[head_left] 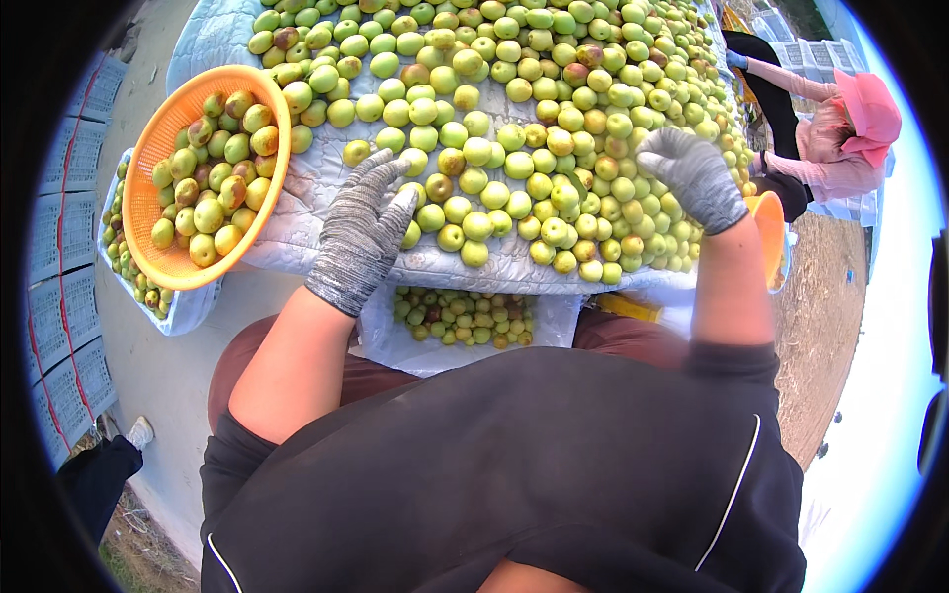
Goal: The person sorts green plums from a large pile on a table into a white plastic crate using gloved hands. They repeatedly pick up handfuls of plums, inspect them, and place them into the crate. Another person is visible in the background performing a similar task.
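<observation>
Small green fruits with brownish-red blush (pixel 474 153), which look like jujubes, lie in a broad loose layer on a padded pale cloth (pixel 321 193). My left hand (pixel 361 227), in a grey knitted glove, hovers at the near left edge of the fruits. Its fingers stretch forward with the thumb apart, and nothing shows between them. Over the right side of the fruits is my right hand (pixel 697 178), gloved alike. Motion blurs its bent fingers, so whether they hold a fruit cannot be made out.
An orange plastic basket (pixel 275 212) of fruits stands at the left, above a lined crate (pixel 203 306). Below the cloth's near edge sits another lined container (pixel 376 336) with fruits. Grey crates (pixel 74 296) are stacked far left. A person in pink (pixel 820 138) works at the right.
</observation>
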A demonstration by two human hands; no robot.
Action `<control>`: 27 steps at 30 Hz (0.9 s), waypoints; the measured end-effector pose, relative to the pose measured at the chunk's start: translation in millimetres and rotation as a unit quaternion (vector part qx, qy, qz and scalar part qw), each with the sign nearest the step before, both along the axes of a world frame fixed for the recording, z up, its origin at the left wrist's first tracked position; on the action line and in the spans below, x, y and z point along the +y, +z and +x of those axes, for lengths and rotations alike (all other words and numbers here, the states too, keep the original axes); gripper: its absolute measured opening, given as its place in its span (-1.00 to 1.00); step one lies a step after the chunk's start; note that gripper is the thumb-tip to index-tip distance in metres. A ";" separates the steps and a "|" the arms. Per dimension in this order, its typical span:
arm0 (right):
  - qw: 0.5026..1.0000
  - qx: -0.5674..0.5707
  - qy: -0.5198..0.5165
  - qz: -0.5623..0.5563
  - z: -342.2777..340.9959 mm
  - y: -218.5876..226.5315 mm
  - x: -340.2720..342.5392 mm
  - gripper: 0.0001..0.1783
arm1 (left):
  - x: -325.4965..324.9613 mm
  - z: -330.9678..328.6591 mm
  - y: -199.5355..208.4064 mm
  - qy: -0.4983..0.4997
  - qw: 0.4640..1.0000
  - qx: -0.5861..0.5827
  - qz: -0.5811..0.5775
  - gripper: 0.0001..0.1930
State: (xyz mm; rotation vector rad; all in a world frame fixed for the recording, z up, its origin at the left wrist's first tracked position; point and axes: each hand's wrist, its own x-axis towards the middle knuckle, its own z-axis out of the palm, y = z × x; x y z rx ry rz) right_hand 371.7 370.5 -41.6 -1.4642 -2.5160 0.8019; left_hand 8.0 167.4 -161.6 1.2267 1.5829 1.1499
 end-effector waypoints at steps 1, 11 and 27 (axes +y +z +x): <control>0.994 -0.031 -0.066 -0.076 39.6 14.6 -11.2 -0.83 | -0.2 -2.5 -1.6 -0.003 0.994 0.101 0.030 -0.62; 0.984 -0.180 0.005 -0.003 -27.4 -8.4 -39.9 -0.69 | 6.5 4.9 -19.2 0.013 0.977 0.209 0.026 -0.64; 0.979 -0.121 -0.156 0.043 15.9 -20.7 -66.6 -0.82 | 15.5 7.9 -27.7 0.022 0.985 0.168 0.044 -0.61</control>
